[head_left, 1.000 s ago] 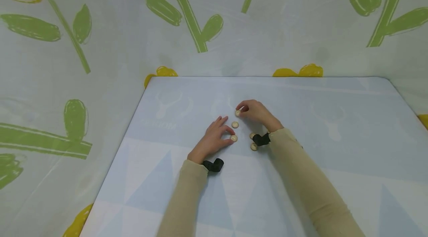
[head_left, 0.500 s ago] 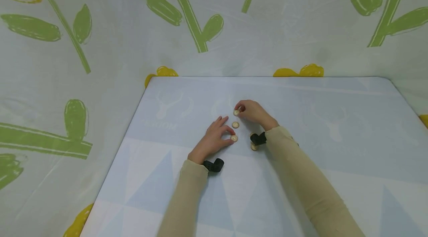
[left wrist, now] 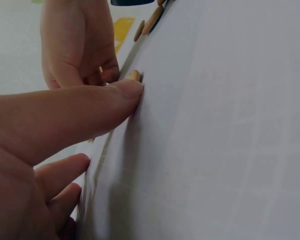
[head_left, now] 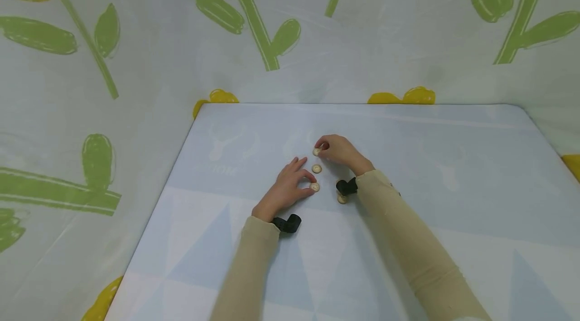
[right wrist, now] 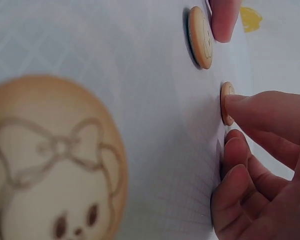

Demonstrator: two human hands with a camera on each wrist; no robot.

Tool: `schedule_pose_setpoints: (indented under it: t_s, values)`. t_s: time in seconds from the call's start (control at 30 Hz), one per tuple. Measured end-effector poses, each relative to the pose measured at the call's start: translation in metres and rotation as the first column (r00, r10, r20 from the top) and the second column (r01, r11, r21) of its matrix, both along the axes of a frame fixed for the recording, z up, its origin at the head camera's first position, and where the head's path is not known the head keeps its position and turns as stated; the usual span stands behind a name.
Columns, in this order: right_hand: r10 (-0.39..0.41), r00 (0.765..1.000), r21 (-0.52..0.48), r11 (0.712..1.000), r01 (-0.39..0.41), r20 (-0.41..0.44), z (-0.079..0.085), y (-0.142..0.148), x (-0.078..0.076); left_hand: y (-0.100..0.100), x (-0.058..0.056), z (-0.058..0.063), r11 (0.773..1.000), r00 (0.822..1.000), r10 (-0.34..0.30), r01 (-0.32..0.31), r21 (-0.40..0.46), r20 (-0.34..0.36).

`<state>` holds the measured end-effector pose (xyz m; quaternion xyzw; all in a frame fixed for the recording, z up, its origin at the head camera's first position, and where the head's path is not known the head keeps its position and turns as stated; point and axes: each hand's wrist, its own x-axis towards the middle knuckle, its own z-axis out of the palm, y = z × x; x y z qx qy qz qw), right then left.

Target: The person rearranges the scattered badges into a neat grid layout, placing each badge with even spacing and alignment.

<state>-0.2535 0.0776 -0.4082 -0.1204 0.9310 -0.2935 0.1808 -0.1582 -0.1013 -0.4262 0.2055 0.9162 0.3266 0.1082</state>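
Observation:
My left hand (head_left: 284, 187) pinches a small round wooden disc (head_left: 314, 187) at its left edge between thumb and index finger, the other fingers spread. In the left wrist view that disc (left wrist: 134, 75) shows just past the thumb. Farther back, my right hand (head_left: 341, 151) holds a second disc (head_left: 316, 152) by thumb and fingertips; the right wrist view shows the thumb on this disc (right wrist: 228, 102). Between the two hands lies a third disc (head_left: 316, 168), touched by neither. A printed cartoon face with a bow marks the large near disc (right wrist: 55, 160) in the right wrist view.
Below the right wrist lies another disc (head_left: 342, 198), with one more mostly hidden by the black wrist camera (head_left: 346, 186). All rest on a pale blue and white patterned tabletop (head_left: 217, 255). Behind it hangs a floral sheet (head_left: 385, 49).
My right hand has shifted slightly left with its disc, so that disc now sits straight behind the middle one. My left hand has stayed in place.

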Motion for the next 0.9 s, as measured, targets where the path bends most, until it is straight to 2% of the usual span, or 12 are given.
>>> schedule_pose_setpoints:
  t_s: [0.27,0.53,0.9]
  values:
    - [0.031,0.999,-0.003,1.000,-0.031,-0.012,0.0021,0.0010,0.0023,-0.0001,0.0003,-0.0007,1.000,1.000,0.000,0.000,-0.014,-0.006]
    - [0.037,0.999,-0.020,0.999,-0.037,0.013,0.0043,0.0038,0.0021,0.0009,0.0000,-0.0009,1.000,1.000,-0.002,0.002,-0.017,-0.018]
    - [0.045,0.999,-0.021,0.999,-0.044,0.011,0.0051,0.0042,0.0033,0.0019,0.0025,0.0022,1.000,1.000,0.010,-0.010,-0.019,0.009]
